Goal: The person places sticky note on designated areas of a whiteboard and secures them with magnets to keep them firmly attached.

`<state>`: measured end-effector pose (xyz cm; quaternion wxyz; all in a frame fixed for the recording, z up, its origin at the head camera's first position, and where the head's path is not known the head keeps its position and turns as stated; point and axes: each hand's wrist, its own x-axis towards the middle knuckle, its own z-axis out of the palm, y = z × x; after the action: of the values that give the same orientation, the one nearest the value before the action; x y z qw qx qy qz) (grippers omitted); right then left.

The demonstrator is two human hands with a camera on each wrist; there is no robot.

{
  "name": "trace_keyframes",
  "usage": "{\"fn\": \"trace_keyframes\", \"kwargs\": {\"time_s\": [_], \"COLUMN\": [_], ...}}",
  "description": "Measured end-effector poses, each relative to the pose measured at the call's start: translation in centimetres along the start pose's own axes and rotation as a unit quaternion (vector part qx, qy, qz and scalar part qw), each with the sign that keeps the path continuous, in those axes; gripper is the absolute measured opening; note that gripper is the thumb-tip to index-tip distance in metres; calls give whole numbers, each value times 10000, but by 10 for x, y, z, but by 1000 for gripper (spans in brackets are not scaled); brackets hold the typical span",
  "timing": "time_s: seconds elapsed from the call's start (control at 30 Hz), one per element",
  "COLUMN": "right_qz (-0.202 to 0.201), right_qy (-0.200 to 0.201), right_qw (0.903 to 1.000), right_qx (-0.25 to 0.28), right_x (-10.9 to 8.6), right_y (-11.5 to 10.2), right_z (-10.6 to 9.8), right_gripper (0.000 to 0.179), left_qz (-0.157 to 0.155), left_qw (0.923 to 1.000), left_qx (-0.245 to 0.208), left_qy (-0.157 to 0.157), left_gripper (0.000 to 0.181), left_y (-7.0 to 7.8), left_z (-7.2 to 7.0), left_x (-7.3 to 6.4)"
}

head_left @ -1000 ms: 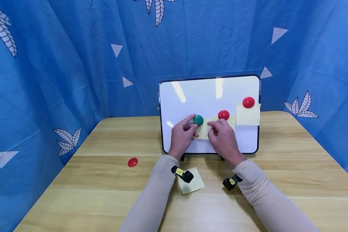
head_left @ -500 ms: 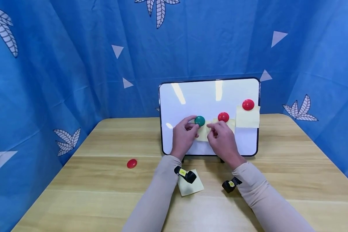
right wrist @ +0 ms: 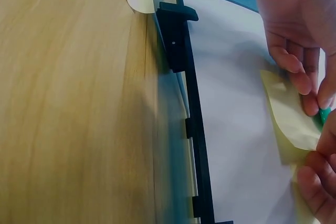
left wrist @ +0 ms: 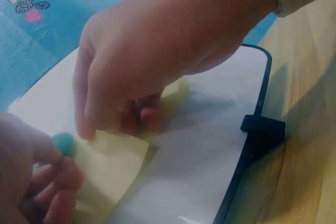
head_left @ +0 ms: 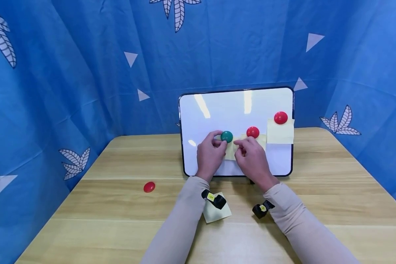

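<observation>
My left hand [head_left: 209, 157] pinches a round green magnet [head_left: 226, 136] between thumb and index finger, against the whiteboard [head_left: 208, 113]. A yellow sticky note [left wrist: 113, 169] lies under the magnet on the board. To its right, my right hand [head_left: 254, 158] pinches the note's near corner between thumb and index finger, as the right wrist view shows. Part of the note lifts off the board there. Just above the right hand sits a red magnet [head_left: 252, 132] over a second note [head_left: 261, 140], which that hand partly covers.
Another red magnet [head_left: 281, 117] tops a sticky note [head_left: 280, 132] at the board's right edge. A loose red magnet [head_left: 149, 187] lies on the table at left. More sticky paper [head_left: 216, 214] lies below the left wrist. A black foot [right wrist: 173, 35] supports the board.
The green magnet and my left fingers have shifted slightly to the right. My right hand keeps its place at the note's corner. The head view has tilted a little.
</observation>
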<state>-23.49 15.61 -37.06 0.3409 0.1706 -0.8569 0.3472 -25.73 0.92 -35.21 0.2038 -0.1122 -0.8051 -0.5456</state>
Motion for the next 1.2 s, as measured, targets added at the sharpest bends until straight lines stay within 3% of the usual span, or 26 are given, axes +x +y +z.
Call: {"fn": "trace_keyframes", "kwargs": {"time_s": [0.87, 1.2], "right_qz": [96, 90], "right_qy": [50, 56], "right_qw": [9999, 9999], "right_qx": [-31, -95], "right_x": [1, 0], "right_y": [1, 1], "right_z": [-1, -1], "right_gripper": [22, 22], "left_qz": [-27, -12], "left_qw": [9978, 9979], "left_qx": [653, 648], "left_qy": [57, 66], "left_gripper": [32, 31], "left_y": [1, 1], "left_z": [1, 0], "left_x": [0, 0]}}
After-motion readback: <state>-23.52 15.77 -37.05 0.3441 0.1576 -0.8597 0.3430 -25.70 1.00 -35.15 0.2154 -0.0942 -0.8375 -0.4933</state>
